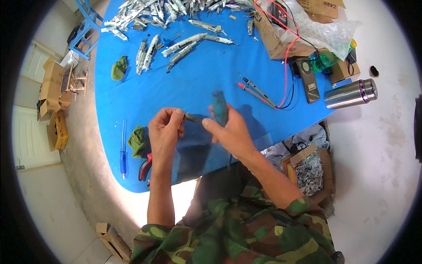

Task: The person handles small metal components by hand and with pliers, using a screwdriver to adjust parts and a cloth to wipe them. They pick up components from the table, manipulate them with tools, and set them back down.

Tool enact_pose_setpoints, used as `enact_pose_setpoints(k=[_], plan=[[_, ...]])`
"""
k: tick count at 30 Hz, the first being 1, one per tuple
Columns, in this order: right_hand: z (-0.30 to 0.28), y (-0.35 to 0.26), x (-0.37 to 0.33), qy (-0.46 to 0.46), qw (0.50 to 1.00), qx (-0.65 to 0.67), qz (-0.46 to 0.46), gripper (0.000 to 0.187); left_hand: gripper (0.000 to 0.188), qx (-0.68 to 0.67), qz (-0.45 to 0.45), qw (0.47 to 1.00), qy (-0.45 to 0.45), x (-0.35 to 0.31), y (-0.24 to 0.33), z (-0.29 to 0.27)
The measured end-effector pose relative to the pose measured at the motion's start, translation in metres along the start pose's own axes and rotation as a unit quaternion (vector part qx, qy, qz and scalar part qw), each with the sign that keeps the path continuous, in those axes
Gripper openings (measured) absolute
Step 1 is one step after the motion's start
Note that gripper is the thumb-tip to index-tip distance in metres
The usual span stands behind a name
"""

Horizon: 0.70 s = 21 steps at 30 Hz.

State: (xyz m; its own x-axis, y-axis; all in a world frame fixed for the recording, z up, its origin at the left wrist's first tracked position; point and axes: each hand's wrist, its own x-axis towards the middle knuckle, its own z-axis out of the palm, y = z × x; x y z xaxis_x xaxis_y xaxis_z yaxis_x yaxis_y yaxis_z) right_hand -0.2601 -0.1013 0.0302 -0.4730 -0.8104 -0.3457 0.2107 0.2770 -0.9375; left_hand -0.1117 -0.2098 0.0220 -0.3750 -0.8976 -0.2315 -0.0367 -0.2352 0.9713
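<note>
My left hand pinches one end of a small, dark, narrow part between thumb and fingers. My right hand is closed around a teal-handled tool, blurred by motion; a thin shaft seems to come out below the hand, so it looks like a screwdriver. The right thumb reaches the other end of the dark part. Beside my left wrist are a crumpled green cloth and red-and-black handled pliers. A blue-handled screwdriver lies farther left.
White pen-like devices heap at the blue table's far side, several lying nearer. Another green cloth is at left. Test probes, a grey meter-like device, a steel flask and a cardboard box stand right. Below, a box holds scraps.
</note>
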Motion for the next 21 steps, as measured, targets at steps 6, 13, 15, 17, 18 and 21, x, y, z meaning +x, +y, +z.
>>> enact_pose_setpoints(k=[6,13,15,17,18,21], plan=[[0.008,0.008,0.034,0.06,0.921,-0.334,-0.192,0.055,0.021,0.196,-0.003,0.979,-0.053,0.024,-0.006,-0.012],[-0.011,0.009,0.035,0.099,0.871,-0.382,-0.294,0.039,0.028,0.281,0.123,0.951,0.037,0.02,0.004,-0.007],[-0.044,0.007,0.048,0.174,0.836,-0.416,-0.313,0.033,0.03,0.288,0.125,0.947,0.062,0.011,0.009,-0.012],[-0.074,0.006,0.055,0.224,0.797,-0.46,-0.32,0.03,0.027,0.3,0.152,0.939,0.068,0.002,0.005,-0.016],[-0.087,0.004,0.056,0.236,0.778,-0.488,-0.317,0.03,0.026,0.305,0.165,0.935,0.071,-0.004,0.004,-0.017],[-0.102,0.005,0.055,0.224,0.764,-0.524,-0.302,0.029,0.021,0.259,0.125,0.957,0.04,-0.03,0.0,-0.003]])
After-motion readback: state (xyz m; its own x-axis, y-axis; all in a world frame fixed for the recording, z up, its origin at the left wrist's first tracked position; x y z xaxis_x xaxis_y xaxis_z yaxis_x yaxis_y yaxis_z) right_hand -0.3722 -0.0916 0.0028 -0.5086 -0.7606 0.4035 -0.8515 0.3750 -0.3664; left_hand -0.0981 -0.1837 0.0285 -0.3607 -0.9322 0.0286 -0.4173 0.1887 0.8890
